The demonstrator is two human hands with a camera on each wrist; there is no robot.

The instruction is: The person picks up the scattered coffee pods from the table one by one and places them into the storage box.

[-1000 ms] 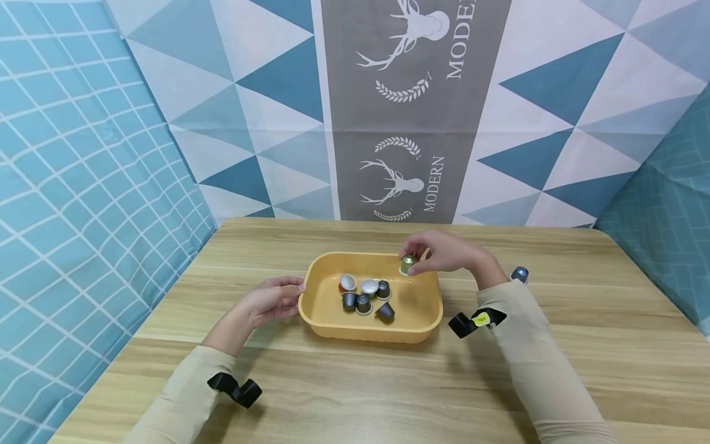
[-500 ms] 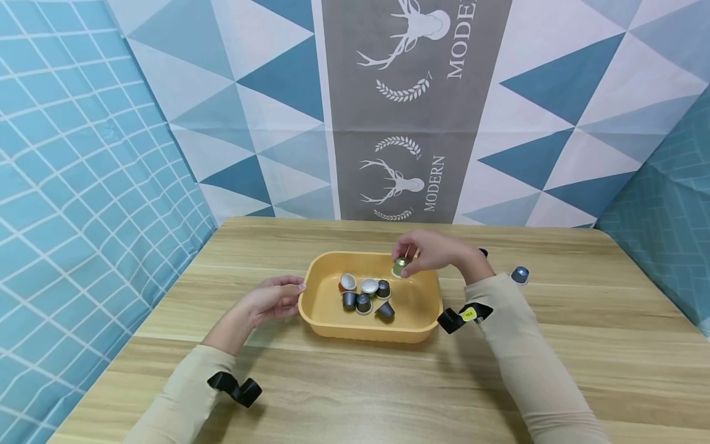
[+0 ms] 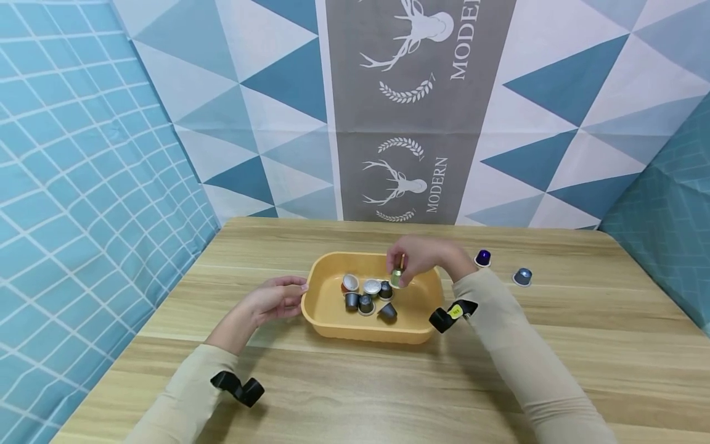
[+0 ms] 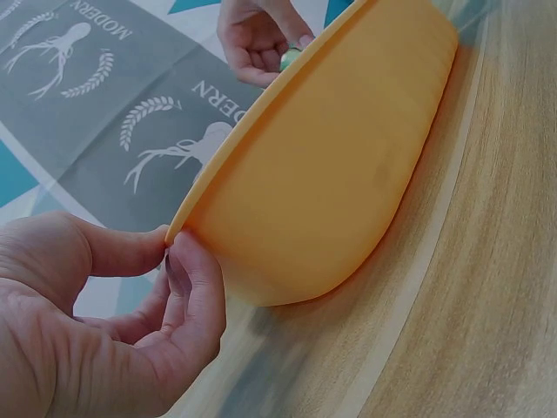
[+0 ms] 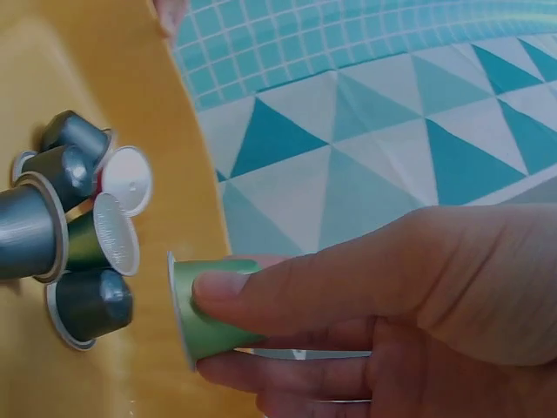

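A yellow oblong basin [image 3: 366,335] stands on the wooden table. My left hand [image 3: 276,299] pinches its left rim between thumb and fingers, as the left wrist view shows close up. Over the basin's right part, my right hand [image 3: 415,259] holds a light green coffee capsule [image 5: 218,305] between thumb and fingers, its flat lid side facing the basin. Inside the basin lie several other capsules: dark ones such as a tipped capsule [image 3: 388,313], a silver-lidded green capsule [image 5: 104,237], and a white-lidded capsule [image 5: 127,180] with a reddish body.
To the right of the basin, a purple-blue capsule [image 3: 483,258] and a grey-blue capsule [image 3: 522,277] stand on the wooden table [image 3: 355,394]. Behind the table hangs a patterned cloth [image 3: 288,123] with triangles and deer heads. A black camera mount sits on each sleeve.
My right hand has moved left and lower over the basin with the green capsule. The purple-blue capsule has come into view from behind the right arm. The left hand stays on the rim.
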